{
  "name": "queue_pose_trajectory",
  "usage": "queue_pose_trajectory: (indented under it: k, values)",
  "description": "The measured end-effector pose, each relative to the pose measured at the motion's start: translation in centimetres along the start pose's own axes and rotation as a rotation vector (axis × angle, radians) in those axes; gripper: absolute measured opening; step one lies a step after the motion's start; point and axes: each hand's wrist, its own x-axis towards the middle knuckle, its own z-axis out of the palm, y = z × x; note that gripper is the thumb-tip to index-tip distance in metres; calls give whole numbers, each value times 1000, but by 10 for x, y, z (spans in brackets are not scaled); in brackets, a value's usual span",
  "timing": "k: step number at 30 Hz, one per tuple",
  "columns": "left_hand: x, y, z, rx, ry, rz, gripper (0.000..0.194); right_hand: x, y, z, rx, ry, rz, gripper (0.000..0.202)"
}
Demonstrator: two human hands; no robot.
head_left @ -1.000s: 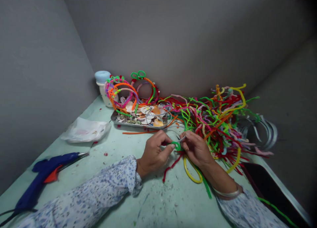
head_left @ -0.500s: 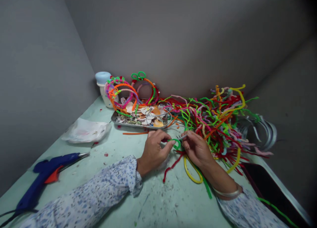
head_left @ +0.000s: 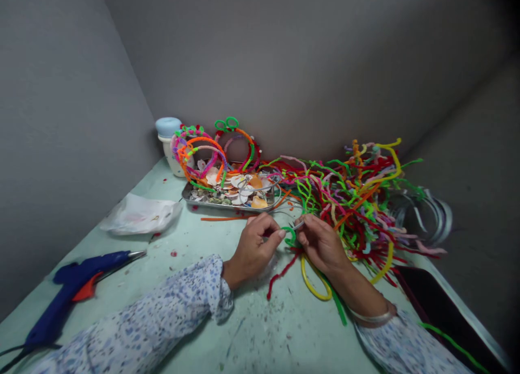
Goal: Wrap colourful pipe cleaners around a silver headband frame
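My left hand (head_left: 254,249) is closed, thumb and forefinger pinching a green pipe cleaner (head_left: 290,237) that curls into a small loop. Close beside it, my right hand (head_left: 323,244) has its fingers closed on a thin grey strip (head_left: 298,224), its tip near the green loop. Whether the strip and the loop touch is too small to tell. Below the hands lie a red pipe cleaner (head_left: 282,277) and a bent yellow one (head_left: 312,288). The right palm is hidden.
A metal tray (head_left: 221,205) of shells stands behind, with pipe-cleaner-wrapped headbands (head_left: 203,141) on it. Right: a heap of pipe cleaners (head_left: 357,201), silver bands (head_left: 441,217), a dark phone-like slab (head_left: 439,309). Left: a blue glue gun (head_left: 77,282), a plastic bag (head_left: 138,216), a lidded cup (head_left: 168,129).
Both hands stay nearly in place with small finger shifts. The green loop has turned slightly between them, and the grey strip has moved a little left.
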Motion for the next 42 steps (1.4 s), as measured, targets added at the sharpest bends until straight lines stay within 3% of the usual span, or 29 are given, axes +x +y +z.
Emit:
queue_pose_trajectory:
  k: [5, 10, 15, 19, 25, 28, 34, 42]
  values:
    - [4, -3, -3, 6, 136, -16, 19, -9, 3, 7, -344, -56, -180, 24]
    - [7, -4, -5, -5, 244, 7, 19, -14, 10, 12, -892, -85, -592, 14]
    - [7, -6, -6, -10, 285, -9, 17, -18, 8, 13, -1176, 45, -806, 13]
    - [6, -6, -5, 30, 257, 22, 17, -21, 4, 10, -1179, 207, -883, 19]
    - [0, -3, -3, 174, 115, 126, 17, -18, 4, 4, -1071, 323, -908, 24]
    - [-1, -2, -2, 184, 71, 136, 18, -14, 4, 4, -1098, 293, -946, 24]
    - [-1, -1, -3, 140, 52, 95, 18, -14, -1, 5, -1226, 107, -1001, 30]
    - [0, -1, -2, 43, 61, 19, 17, -14, 2, 9, -1308, 131, -1006, 42]
